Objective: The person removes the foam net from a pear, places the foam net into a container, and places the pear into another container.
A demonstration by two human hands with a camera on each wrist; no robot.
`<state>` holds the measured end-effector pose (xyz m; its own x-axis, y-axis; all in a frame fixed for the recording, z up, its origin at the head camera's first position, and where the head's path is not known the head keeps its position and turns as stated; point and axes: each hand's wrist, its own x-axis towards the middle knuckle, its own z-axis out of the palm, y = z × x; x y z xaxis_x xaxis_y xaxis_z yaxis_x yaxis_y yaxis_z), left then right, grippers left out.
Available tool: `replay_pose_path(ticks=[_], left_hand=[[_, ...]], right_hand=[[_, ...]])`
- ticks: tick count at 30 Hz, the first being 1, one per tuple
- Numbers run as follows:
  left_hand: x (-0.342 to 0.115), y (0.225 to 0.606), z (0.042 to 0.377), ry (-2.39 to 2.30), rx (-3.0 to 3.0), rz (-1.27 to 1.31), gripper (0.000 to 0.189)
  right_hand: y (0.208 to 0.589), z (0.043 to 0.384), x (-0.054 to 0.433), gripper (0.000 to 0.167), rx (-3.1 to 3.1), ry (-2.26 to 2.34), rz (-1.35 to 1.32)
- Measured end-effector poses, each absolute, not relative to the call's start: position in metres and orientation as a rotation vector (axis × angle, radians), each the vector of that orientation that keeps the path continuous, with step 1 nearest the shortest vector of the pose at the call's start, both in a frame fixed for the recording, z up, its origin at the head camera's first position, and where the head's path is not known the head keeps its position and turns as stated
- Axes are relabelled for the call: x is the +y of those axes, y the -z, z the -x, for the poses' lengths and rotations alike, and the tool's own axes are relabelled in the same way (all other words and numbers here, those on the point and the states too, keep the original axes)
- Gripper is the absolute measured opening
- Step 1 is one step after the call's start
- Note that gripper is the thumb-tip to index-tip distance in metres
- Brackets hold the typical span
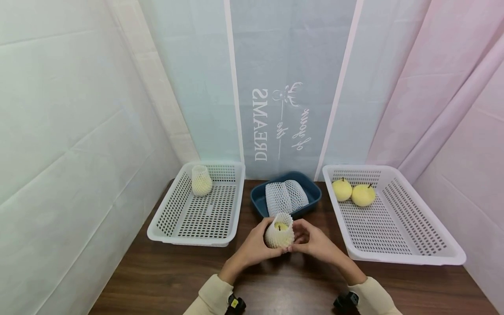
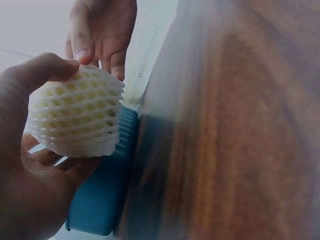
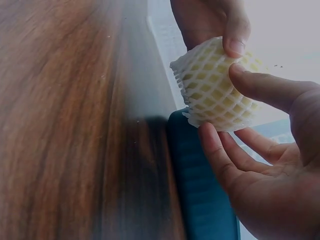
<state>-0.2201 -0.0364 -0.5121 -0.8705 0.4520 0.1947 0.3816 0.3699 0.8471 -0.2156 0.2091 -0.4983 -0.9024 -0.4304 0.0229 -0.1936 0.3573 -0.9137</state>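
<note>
A round yellow pear (image 1: 281, 226) with a dark stem sits inside a white foam net sleeve (image 1: 278, 239), its top showing through the sleeve's opening. My left hand (image 1: 253, 247) grips the sleeved pear from the left, thumb on the near side and fingers around the far side. From the right, my right hand (image 1: 318, 243) holds the same sleeve between thumb and fingertips, as the right wrist view shows. The two thumbs nearly meet on the netting (image 3: 212, 85). Just behind the hands is a dark blue basket (image 1: 257, 206) with white foam net sleeves (image 1: 278, 197) in it.
At left, a white perforated basket (image 1: 235, 210) holds one net-wrapped fruit (image 1: 201, 181). A larger white basket (image 1: 397, 258) at right contains two bare yellow pears (image 1: 363, 195). All stand on a brown wooden table (image 1: 157, 280), with a printed curtain (image 1: 283, 52) behind.
</note>
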Motion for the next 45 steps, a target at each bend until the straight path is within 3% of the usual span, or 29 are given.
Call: replay_pose_path(ticks=[20, 31, 45], left_hand=[[-0.040, 0.530, 0.225, -1.414, 2.484, -0.721, 0.083], [-0.046, 0.524, 0.226, -1.405, 2.458, -0.828, 0.082], [-0.051, 0.525, 0.229, -1.359, 2.459, -0.833, 0.075]], right_hand=[[0.515, 0.219, 0.208, 0.058, 2.362, 1.503, 0.605], [0.518, 0.218, 0.210, 0.058, 2.326, 1.508, 0.610], [0.482, 0.212, 0.212, 0.043, 2.592, 1.489, 0.701]])
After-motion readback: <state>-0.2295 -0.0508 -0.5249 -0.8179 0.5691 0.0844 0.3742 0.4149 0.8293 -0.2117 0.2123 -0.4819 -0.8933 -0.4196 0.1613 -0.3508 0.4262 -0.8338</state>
